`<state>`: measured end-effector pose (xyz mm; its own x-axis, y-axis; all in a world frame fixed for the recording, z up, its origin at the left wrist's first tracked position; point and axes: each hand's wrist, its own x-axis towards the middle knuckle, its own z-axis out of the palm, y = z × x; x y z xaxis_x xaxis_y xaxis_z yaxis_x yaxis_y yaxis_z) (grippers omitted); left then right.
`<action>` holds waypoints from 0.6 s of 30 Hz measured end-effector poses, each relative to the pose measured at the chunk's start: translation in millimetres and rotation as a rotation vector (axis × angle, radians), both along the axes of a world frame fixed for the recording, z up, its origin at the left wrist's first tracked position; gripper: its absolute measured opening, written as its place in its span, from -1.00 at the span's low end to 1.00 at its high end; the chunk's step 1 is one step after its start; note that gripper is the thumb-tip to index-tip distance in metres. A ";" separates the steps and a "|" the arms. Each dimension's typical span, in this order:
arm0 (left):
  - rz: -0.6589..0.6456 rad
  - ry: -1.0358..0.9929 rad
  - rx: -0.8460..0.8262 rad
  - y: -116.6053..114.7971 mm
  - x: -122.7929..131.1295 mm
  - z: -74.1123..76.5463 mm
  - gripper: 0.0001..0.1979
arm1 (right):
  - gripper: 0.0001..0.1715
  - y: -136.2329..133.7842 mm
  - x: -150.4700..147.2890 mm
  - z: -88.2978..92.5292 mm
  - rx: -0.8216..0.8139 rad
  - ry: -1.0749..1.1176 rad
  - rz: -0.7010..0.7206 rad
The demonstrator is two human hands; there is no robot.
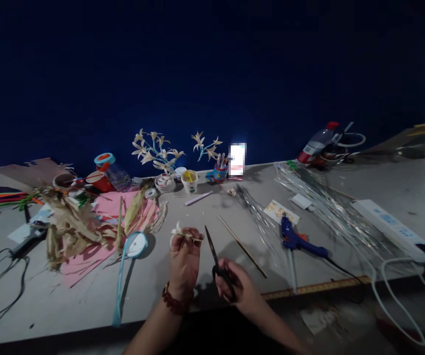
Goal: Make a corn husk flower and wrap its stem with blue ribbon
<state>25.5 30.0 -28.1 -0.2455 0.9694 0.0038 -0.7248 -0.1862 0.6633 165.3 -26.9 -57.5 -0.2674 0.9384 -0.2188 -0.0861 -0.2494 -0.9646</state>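
Pinched in the fingers of my left hand (pixel 184 259) is a small pale husk flower (pixel 177 231), its petals toward the left and a short stub toward the right. My right hand (pixel 239 281) grips a pair of black-handled scissors (pixel 211 244), whose blades point up and away, just right of the flower and apart from it. The blades look closed or nearly so. A thin wooden stick (pixel 242 246) lies on the table beyond my right hand. Left of my left hand lies a roll of light blue tape (pixel 136 245) with a loose tail.
Dried corn husks (pixel 75 227) lie over pink paper (pixel 75 268) on the left. Finished-looking flower branches (pixel 156 150) stand at the back by a lit phone (pixel 237 160). A blue glue gun (pixel 289 236), wires (pixel 256 217) and a white power strip (pixel 390 227) lie right.
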 end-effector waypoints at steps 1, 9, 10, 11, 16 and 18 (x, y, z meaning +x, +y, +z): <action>-0.004 -0.001 -0.014 1.3 0.3 -1.7 -0.75 | -0.45 4.3 6.8 -0.9 0.040 -0.089 -0.035; -0.027 0.402 -0.042 -7.1 -7.5 -12.3 -0.85 | -0.79 40.2 88.8 3.3 0.305 -1.245 -0.121; -0.015 0.460 -0.047 -9.5 -9.3 -12.5 -0.84 | -0.82 42.4 94.3 2.1 0.306 -1.331 -0.114; -0.005 0.510 -0.046 -11.7 -11.4 -12.7 -0.83 | -0.82 44.3 97.8 0.7 0.310 -1.397 -0.102; -0.004 0.689 0.061 -19.3 -22.4 -14.9 -0.82 | -0.76 53.9 96.8 -1.5 0.300 -1.552 -0.055; 0.004 0.721 0.100 -20.9 -25.8 -14.8 -0.83 | -0.78 57.8 94.0 0.4 0.280 -1.580 -0.058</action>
<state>-0.3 9.0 -42.9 -0.1520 0.9549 0.2550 -0.1130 -0.2731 0.9553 259.3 31.0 -57.1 0.0846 0.9948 -0.0562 0.9905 -0.0901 -0.1041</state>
